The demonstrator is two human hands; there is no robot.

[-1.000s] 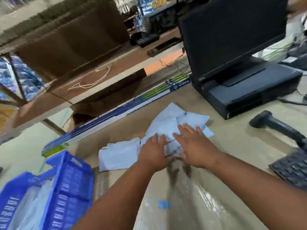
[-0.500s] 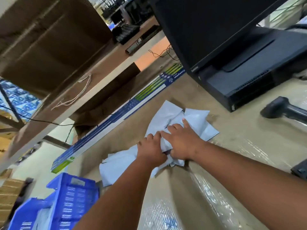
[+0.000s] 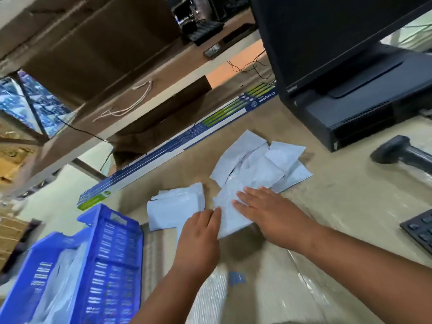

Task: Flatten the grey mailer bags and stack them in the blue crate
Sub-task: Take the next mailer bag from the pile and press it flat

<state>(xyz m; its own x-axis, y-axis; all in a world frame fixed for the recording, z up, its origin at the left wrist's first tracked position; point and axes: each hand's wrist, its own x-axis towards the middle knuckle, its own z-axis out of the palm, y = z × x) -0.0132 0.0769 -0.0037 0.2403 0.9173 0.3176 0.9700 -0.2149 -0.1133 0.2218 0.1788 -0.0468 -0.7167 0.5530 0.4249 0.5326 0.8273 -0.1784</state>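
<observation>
both hands, left hand and right hand, press flat-fingered on grey mailer bags

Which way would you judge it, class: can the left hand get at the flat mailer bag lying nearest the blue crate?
Probably yes. The left hand already lies at the edge of that flat mailer bag, with bare tabletop around and nothing on top. The blue crate stands off to the side, not between them.
</observation>
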